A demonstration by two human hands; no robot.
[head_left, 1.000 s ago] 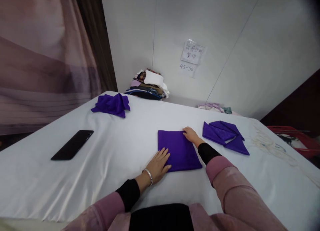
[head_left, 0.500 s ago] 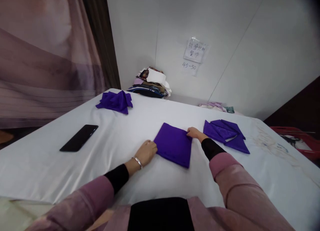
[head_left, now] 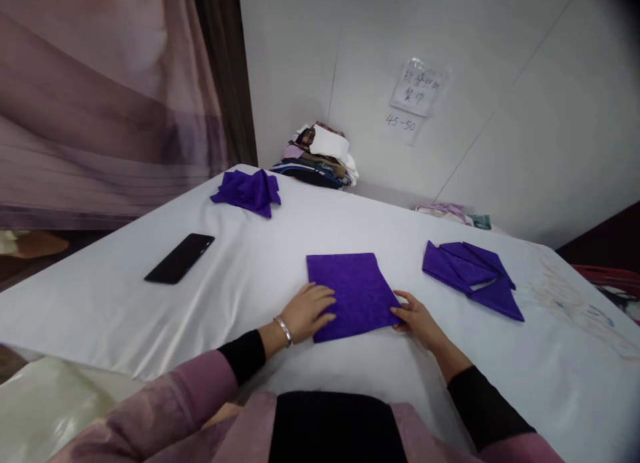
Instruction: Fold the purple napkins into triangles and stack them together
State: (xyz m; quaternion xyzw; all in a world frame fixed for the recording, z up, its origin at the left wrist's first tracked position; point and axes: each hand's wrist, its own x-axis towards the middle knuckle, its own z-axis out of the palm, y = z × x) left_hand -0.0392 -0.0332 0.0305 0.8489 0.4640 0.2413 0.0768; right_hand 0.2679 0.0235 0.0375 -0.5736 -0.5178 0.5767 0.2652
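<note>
A purple cloth napkin (head_left: 353, 289), folded into a square, lies flat on the white-covered table (head_left: 280, 249) in front of me. My left hand (head_left: 309, 311), with a silver bracelet at the wrist, rests on the napkin's left edge, fingers spread. At the lower right corner, my right hand (head_left: 415, 319) pinches the cloth between thumb and fingers. To the right lies another purple napkin (head_left: 465, 269), folded into angled layers. Toward the far left sits a bunched purple napkin (head_left: 250, 191) with pleats standing up.
A black phone (head_left: 180, 258) lies on the left of the table. Beyond the far edge are a stack of folded clothes (head_left: 320, 156) and more fabric (head_left: 447, 213). A paper sign (head_left: 415, 89) hangs on the wall. A pink curtain (head_left: 110, 103) hangs at left, and a red basket (head_left: 610, 276) stands at right.
The square napkin has turned on the table, so one edge now faces me. My right hand has moved from its upper right corner to the lower right one. My left fingers have spread onto the cloth.
</note>
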